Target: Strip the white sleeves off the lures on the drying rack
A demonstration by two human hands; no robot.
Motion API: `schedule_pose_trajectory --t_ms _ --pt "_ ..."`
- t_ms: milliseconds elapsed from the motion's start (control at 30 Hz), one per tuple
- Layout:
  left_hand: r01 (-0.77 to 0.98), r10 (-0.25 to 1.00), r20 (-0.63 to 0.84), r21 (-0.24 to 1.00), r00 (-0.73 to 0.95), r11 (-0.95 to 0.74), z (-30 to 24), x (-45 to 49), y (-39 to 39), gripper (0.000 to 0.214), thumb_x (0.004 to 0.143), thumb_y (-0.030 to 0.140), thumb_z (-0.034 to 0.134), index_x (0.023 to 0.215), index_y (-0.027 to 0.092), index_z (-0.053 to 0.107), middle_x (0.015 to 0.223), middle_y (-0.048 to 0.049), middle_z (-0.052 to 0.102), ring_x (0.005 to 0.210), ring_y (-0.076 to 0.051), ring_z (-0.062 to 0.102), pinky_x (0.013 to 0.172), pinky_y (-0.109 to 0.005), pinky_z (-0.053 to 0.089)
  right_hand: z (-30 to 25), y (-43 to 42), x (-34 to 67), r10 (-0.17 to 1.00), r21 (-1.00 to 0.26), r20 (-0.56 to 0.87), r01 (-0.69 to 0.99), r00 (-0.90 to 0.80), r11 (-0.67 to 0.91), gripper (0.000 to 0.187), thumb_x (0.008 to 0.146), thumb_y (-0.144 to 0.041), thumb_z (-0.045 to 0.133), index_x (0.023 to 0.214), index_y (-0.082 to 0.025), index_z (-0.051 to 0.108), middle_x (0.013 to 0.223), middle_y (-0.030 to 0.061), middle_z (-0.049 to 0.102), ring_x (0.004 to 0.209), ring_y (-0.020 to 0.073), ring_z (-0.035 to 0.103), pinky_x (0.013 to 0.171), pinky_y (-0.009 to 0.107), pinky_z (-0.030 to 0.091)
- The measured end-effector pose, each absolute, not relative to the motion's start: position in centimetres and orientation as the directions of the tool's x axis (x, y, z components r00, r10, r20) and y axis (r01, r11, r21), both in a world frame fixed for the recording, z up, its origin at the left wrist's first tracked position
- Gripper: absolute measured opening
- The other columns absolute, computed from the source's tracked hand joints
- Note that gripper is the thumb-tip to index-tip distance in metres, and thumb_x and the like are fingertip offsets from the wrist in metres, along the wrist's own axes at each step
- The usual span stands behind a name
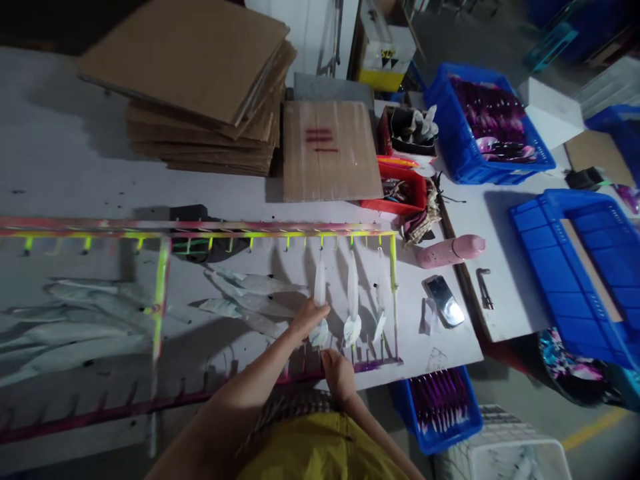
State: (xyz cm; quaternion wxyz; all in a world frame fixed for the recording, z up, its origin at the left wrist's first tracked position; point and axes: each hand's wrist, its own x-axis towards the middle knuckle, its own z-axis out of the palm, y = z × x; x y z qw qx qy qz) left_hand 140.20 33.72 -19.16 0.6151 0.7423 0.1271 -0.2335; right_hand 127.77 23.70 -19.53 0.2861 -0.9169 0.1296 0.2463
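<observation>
A white fish-shaped lure blank [320, 277] hangs from a hook on the upper yellow bar of a paint-stained rack [260, 234]. My left hand [307, 319] is closed around its middle, above the flared tail. Just below that tail, the fingers of my right hand [339, 375] are pinched together near the rack's lower purple bar; what they hold is hidden. To the right hang two more white blanks, one long and straight [353, 283] and one tilted [383, 303]. Loose white blanks [260, 303] lie on the table inside the frame, left of my hands.
More blanks [75, 333] lie at left. Behind the rack stand stacked cardboard sheets [200, 67] and a red tray of small parts [413, 190]. A pink bottle [453, 251] and phone [444, 301] lie at right. Blue crates [455, 143] hold purple lures; another blue crate [537, 220] stands nearby.
</observation>
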Motion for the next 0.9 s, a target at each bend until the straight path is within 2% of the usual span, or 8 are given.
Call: schedule_pose_trajectory --t_ms 100,167,267,333,500,667,800,900 --pt "0.346 -0.136 -0.415 0.868 0.9 -0.357 -17.2 140.9 34.5 0.013 0.068 0.033 0.067 0.071 0.02 0.064 0.066 -0.0052 0.065 0.067 -0.024 0.062 0.06 -0.03 0.041 -20.3 23.3 127.1 -0.076 -0.581 -0.462 -0.366 0.884 -0.727 0.035 0.097 -0.027 0.036 0.09 -0.019 0.07 0.081 0.007 0.073 0.077 0.0185 0.068 0.07 0.023 0.046" --pt "0.158 -0.06 -0.209 0.87 0.976 -0.466 -15.2 142.9 36.5 0.03 0.066 0.034 0.073 0.091 0.018 0.066 0.091 -0.0118 0.069 0.093 -0.03 0.063 0.077 -0.035 0.045 -20.9 22.9 126.4 -0.078 -0.714 -0.376 -0.342 0.923 -0.61 0.039 0.097 -0.034 0.033 0.1 -0.017 0.068 0.092 0.0104 0.073 0.087 0.0207 0.068 0.077 0.026 0.049" --pt "-0.093 0.126 0.24 0.728 0.963 -0.68 -12.0 147.4 41.8 0.051 0.076 0.032 0.067 0.123 0.015 0.055 0.138 -0.0176 0.049 0.136 -0.033 0.034 0.108 -0.041 0.028 -21.9 21.8 125.0 -0.101 -0.848 -0.29 -0.305 0.952 -0.434 0.052 0.093 -0.051 0.033 0.109 -0.015 0.067 0.107 0.0143 0.071 0.101 0.0243 0.066 0.086 0.03 0.051" --pt "-0.057 0.197 0.342 0.609 0.919 -0.791 -10.3 150.5 45.7 0.052 0.084 0.033 0.06 0.129 0.009 0.049 0.147 -0.0209 0.038 0.142 -0.035 0.019 0.113 -0.048 0.015 -22.4 21.0 124.0 -0.121 -0.875 -0.295 -0.319 0.948 -0.363 0.057 0.088 -0.062 0.038 0.104 -0.017 0.07 0.104 0.0141 0.072 0.1 0.0265 0.067 0.085 0.031 0.052" --pt "-0.043 0.063 0.211 0.461 0.975 -0.886 -8.7 153.6 51.0 0.053 0.08 0.034 0.065 0.122 0.003 0.055 0.135 -0.0232 0.05 0.133 -0.038 0.035 0.113 -0.051 0.012 -22.5 19.0 121.4 -0.123 -0.894 -0.338 -0.359 0.933 -0.269 0.058 0.082 -0.069 0.042 0.093 -0.021 0.072 0.09 0.0111 0.073 0.086 0.0259 0.069 0.075 0.029 0.055" --pt "-0.28 -0.278 0.041 0.242 0.96 -0.929 -11.0 146.1 48.6 0.077 0.07 0.021 0.071 0.14 0.014 0.042 0.154 -0.022 0.023 0.143 -0.041 0.011 0.112 -0.059 0.001 -22.5 17.1 118.7 -0.177 -0.904 -0.374 -0.4 0.91 -0.15 0.056 0.081 -0.066 0.048 0.098 -0.018 0.071 0.09 0.012 0.074 0.084 0.0257 0.07 0.073 0.03 0.056" --pt "-0.508 -0.568 -0.204 0.282 0.797 -0.814 -15.8 139.1 47.7 0.073 0.063 0.027 0.076 0.132 0.026 0.052 0.15 -0.0151 0.035 0.141 -0.037 0.022 0.112 -0.056 0.011 -22.5 15.9 116.9 -0.243 -0.904 -0.368 -0.406 0.898 -0.134 0.057 0.074 -0.069 0.054 0.093 -0.018 0.074 0.084 0.0126 0.074 0.079 0.0266 0.071 0.067 0.028 0.056" --pt "-0.407 -0.475 -0.128 0.356 0.87 -0.841 -18.2 138.8 49.2 0.062 0.06 0.023 0.078 0.119 0.03 0.061 0.136 -0.0119 0.052 0.137 -0.037 0.028 0.111 -0.058 0.011 -21.8 15.7 115.9 -0.234 -0.894 -0.363 -0.408 0.902 -0.188 0.057 0.074 -0.069 0.054 0.093 -0.019 0.074 0.082 0.0119 0.074 0.078 0.0262 0.071 0.067 0.028 0.055"
